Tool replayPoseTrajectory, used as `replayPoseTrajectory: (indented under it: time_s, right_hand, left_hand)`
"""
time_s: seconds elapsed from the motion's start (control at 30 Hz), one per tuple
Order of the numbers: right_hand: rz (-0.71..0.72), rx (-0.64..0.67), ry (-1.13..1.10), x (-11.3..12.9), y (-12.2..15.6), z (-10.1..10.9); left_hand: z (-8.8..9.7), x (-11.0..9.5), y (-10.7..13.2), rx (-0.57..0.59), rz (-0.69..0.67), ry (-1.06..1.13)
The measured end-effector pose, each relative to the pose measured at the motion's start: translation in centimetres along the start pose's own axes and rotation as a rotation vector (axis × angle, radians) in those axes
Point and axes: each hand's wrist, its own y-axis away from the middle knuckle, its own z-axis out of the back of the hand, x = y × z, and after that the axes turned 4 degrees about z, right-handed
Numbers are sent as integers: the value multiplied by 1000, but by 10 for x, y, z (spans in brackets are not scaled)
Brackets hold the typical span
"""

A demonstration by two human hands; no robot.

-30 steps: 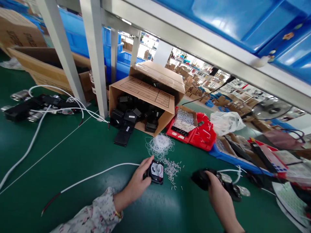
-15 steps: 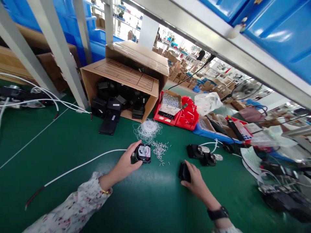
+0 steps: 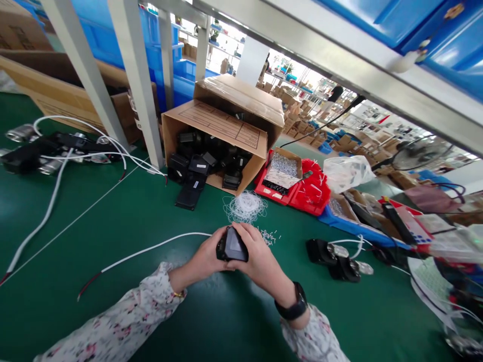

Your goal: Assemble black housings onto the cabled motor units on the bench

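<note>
Both my hands meet over a small black box-shaped part [image 3: 231, 246] on the green table. My left hand [image 3: 207, 256] grips its left side with curled fingers. My right hand [image 3: 258, 260] wraps its right side and top; a black watch sits on that wrist. A white cable [image 3: 151, 247] runs from the part to the left. Just beyond it lie a pile of small white pieces [image 3: 268, 235] and a tangle of thin white ties [image 3: 245, 206].
A tipped cardboard box [image 3: 222, 136] spills black parts behind the hands. Red trays [image 3: 302, 188] and a blue tray [image 3: 339, 221] stand at the right. Finished black units with cables lie at the right [image 3: 335, 256] and far left [image 3: 45, 153]. Metal rack posts [image 3: 138, 85] rise at the back.
My right hand picked up a black piece from the table and brought it left onto the part in my left hand. Both hands now hold it together.
</note>
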Motion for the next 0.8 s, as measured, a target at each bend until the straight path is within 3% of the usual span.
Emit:
replayPoseTrajectory:
  time_s: [0.1,0.17,0.27,0.33,0.4,0.47,0.6,0.73,0.8]
  right_hand:
    - [-1,-2,-89,-8,14,-2]
    - [-84,-85,-224,-11,28,-8]
    - [-366,-259,-599,-8,47,-25]
    - [-533,-290,-916,-2,52,-38]
    - [-609,-313,-1187,4,52,-50]
    - [-638,-381,-1322,8,49,-57]
    - [-589,-391,-1165,12,43,-56]
    - [-464,-280,-662,21,44,-47]
    - [-381,-258,-419,23,47,-45]
  left_hand:
    - [1,-2,1,4,-28,-11]
    - [1,-5,1,10,-79,-78]
    - [0,-9,0,42,-152,-220]
    - [-2,-11,0,35,-162,-281]
    - [-3,-14,1,18,-150,-301]
    - [-1,-19,0,33,-108,-270]
    - [18,-36,-7,140,-16,-245]
    - [39,-45,-5,364,-3,-412]
    - [41,-41,3,367,-25,-433]
